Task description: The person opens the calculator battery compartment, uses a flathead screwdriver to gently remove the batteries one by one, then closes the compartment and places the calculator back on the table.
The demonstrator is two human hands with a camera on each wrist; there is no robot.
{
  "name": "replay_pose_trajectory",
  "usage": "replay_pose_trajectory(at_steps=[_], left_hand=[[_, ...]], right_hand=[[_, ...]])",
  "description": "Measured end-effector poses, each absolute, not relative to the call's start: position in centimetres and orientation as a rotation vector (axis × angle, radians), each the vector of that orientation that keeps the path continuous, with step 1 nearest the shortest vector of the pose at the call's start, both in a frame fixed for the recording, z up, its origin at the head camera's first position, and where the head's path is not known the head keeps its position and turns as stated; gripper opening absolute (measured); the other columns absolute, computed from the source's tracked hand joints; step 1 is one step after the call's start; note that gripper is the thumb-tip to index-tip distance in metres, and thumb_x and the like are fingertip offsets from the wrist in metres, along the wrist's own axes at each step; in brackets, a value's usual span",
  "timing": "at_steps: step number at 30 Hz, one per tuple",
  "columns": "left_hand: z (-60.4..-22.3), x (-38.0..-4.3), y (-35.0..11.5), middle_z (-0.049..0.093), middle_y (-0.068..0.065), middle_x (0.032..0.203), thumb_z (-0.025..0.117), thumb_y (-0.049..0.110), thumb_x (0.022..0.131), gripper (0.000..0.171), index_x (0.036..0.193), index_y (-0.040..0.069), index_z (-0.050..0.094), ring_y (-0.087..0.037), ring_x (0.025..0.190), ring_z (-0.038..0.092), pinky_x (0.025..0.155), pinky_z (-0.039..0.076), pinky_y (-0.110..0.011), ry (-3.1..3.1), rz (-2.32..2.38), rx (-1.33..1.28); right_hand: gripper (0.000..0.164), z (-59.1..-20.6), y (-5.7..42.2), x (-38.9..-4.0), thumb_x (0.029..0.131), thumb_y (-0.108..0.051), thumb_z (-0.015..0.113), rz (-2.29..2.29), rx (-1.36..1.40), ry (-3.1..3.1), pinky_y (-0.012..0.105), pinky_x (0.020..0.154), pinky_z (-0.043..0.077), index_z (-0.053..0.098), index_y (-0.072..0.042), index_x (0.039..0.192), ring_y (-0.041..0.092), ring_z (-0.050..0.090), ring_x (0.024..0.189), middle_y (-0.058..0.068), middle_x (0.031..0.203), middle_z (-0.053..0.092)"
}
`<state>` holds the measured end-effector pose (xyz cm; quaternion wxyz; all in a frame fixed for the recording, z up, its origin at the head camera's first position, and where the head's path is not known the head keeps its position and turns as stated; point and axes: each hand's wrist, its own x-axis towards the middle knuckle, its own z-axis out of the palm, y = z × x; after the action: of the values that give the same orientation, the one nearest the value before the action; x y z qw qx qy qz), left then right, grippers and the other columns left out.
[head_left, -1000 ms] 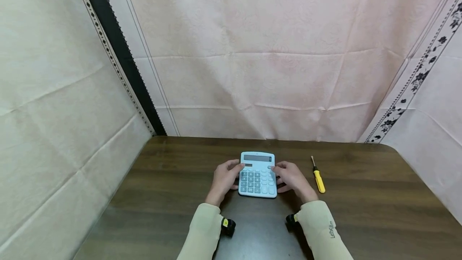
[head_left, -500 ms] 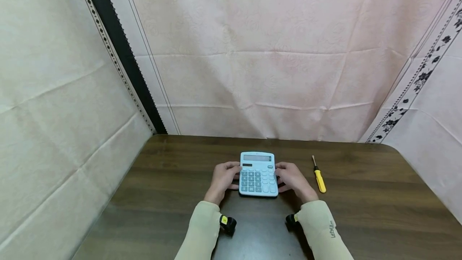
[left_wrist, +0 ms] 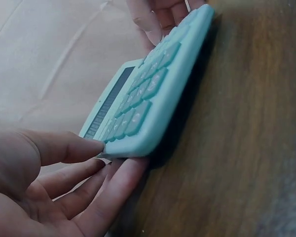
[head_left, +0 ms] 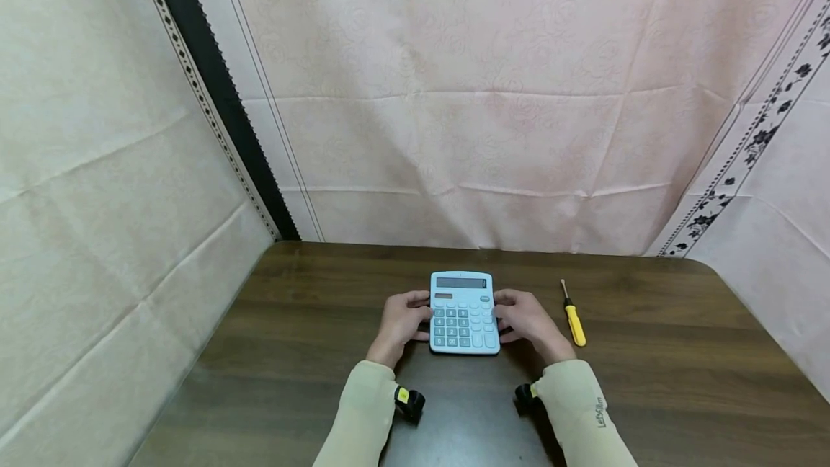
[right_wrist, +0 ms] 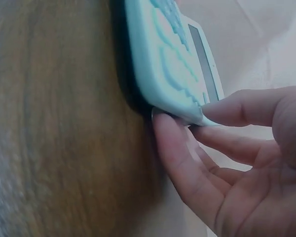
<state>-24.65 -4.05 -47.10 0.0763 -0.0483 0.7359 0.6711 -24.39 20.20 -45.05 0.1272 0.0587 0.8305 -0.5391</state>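
A light blue calculator (head_left: 464, 308) with a dark display strip faces up between both hands, close over the wooden table. At its left side, my left hand (head_left: 400, 324) grips the edge. In the left wrist view the thumb of the left hand (left_wrist: 44, 182) lies at the top edge and fingertips reach under the calculator (left_wrist: 148, 98). My right hand (head_left: 527, 323) grips the opposite side. The right wrist view has the right hand (right_wrist: 237, 163) with its thumb at the upper edge and fingers at the underside of the calculator (right_wrist: 163, 59); a dark shadow runs beneath it.
A screwdriver (head_left: 573, 319) with a yellow and black handle lies on the wooden table (head_left: 311, 366), right of the right hand. Pale cloth (head_left: 454, 128) hangs behind the table's far edge, and more cloth hangs at both sides.
Both thumbs have moved off the calculator's face to its side edges, leaving the keys near them uncovered. The calculator has shifted only very slightly.
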Motion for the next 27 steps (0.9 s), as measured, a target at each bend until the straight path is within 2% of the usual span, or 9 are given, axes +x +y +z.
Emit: replay_pose_trajectory(at_steps=[7,12,17,27], left_hand=[[-46.7,-24.6,-3.9,0.071,-0.016,0.122,0.068,-0.001,0.098,0.036,0.134,-0.003,0.07,-0.02,0.09,0.07,0.063,0.062,-0.033,2.28,1.957,-0.139],[-46.4,-24.6,-3.8,0.072,-0.013,0.116,0.068,0.0,0.099,0.034,0.133,0.003,0.074,-0.019,0.089,0.07,0.064,0.062,-0.032,2.32,1.939,-0.125],[-46.3,-24.5,-3.7,0.072,-0.012,0.12,0.07,0.003,0.1,0.035,0.135,0.01,0.075,-0.021,0.09,0.07,0.066,0.062,-0.032,2.351,1.933,-0.121],[-45.8,-24.5,-3.8,0.073,-0.012,0.127,0.073,0.006,0.099,0.036,0.133,0.017,0.077,-0.022,0.09,0.069,0.067,0.062,-0.033,2.426,1.969,-0.07]], right_hand=[[0.037,-44.7,20.4,-24.4,0.104,-0.006,0.063,-1.55,0.15,2.448,0.044,0.077,0.064,0.06,0.008,0.138,0.028,0.07,0.084,0.022,0.118,0.068],[0.034,-44.5,20.4,-24.3,0.104,-0.005,0.063,-1.55,0.137,2.492,0.042,0.078,0.064,0.061,0.006,0.137,0.03,0.07,0.089,0.022,0.119,0.067],[0.033,-44.1,20.4,-24.2,0.105,-0.003,0.064,-1.543,0.13,2.55,0.041,0.079,0.064,0.06,0.005,0.137,0.03,0.069,0.092,0.023,0.123,0.065],[0.036,-43.4,20.4,-23.9,0.104,-0.002,0.062,-1.618,0.078,2.579,0.04,0.076,0.064,0.058,0.005,0.14,0.027,0.07,0.079,0.022,0.113,0.064]])
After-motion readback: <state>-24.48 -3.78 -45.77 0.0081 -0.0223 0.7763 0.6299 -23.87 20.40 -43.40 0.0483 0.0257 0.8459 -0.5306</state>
